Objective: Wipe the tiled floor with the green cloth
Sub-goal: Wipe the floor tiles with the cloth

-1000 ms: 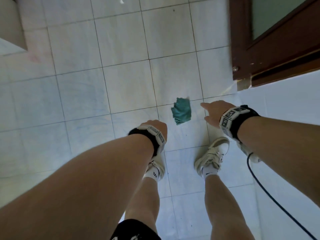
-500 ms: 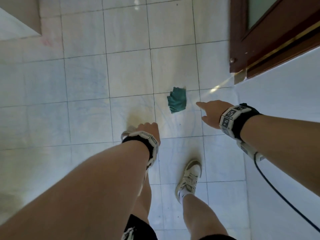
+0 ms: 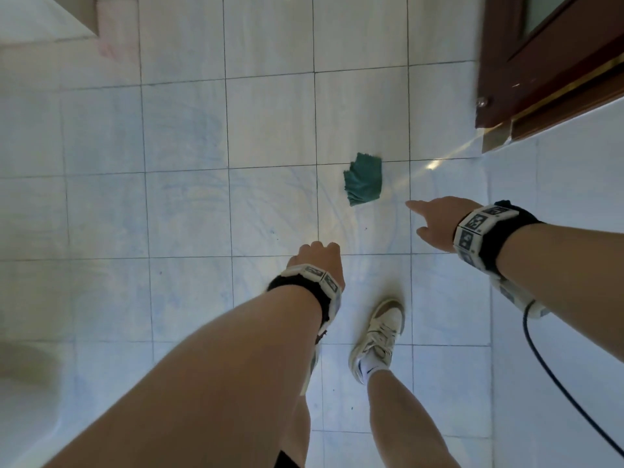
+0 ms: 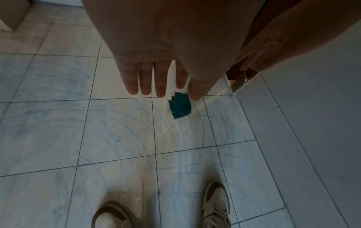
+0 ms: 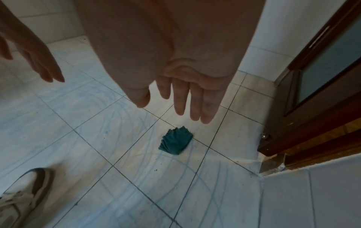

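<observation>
The green cloth [image 3: 363,179] lies folded on the tiled floor [image 3: 189,211], across a grout line, near the brown door [image 3: 540,72]. Both hands hang above the floor, apart from the cloth. The left hand [image 4: 154,64] and right hand [image 5: 187,86] have straight, relaxed fingers and hold nothing. A sneaker [image 3: 381,336] stands behind.

Teal-green cloth [image 3: 364,179] on pale, blue-streaked tiled floor [image 3: 189,211]; dark-brown door [image 3: 553,62].

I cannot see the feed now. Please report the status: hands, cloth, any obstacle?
Both hands open and empty, left hand, right hand. Green cloth bunched on tiled floor, untouched. Nothing between hands and cloth.
</observation>
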Tool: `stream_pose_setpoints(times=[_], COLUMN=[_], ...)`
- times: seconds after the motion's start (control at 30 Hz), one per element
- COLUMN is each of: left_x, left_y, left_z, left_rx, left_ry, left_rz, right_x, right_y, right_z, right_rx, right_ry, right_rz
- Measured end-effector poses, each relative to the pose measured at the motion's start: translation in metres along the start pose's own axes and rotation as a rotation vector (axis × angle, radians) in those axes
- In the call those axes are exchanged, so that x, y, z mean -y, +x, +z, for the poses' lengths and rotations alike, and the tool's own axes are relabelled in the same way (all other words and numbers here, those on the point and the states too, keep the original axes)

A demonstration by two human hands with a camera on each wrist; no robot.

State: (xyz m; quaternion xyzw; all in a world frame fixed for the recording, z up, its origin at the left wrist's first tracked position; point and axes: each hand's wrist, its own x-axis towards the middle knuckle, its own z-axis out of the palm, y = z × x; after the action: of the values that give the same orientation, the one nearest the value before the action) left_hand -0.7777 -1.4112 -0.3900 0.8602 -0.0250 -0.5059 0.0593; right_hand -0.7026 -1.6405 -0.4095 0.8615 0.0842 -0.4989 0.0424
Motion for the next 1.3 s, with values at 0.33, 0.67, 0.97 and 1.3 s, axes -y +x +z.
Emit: stream_pose_setpoints(times=[0.33,0.67,0.97,1.3], left_x=[0.037,0.040,0.073,0.083], left_y=[0.066,0.262,0.403,0.408], left_z=[0.029,0.102,0.126,0.123], left_rx=[-0.098,-0.104,-0.349,-0.331], left_ry=[-0.007,-0.047,0.114,0.112], left_rz=[0.062,0.074,0.179,0.061], right_x=[0.032,0.025,0.034,0.033], right_y=[0.073,0.270,0.406,0.405], right_z=[0.022,0.076,0.096,0.119], right_rx=[0.051,-0.119,-0.415,-0.416], right_ry=[-0.022,-0.016,-0.104,0.063], right_rz=[0.156,0.068,0.014,0.090])
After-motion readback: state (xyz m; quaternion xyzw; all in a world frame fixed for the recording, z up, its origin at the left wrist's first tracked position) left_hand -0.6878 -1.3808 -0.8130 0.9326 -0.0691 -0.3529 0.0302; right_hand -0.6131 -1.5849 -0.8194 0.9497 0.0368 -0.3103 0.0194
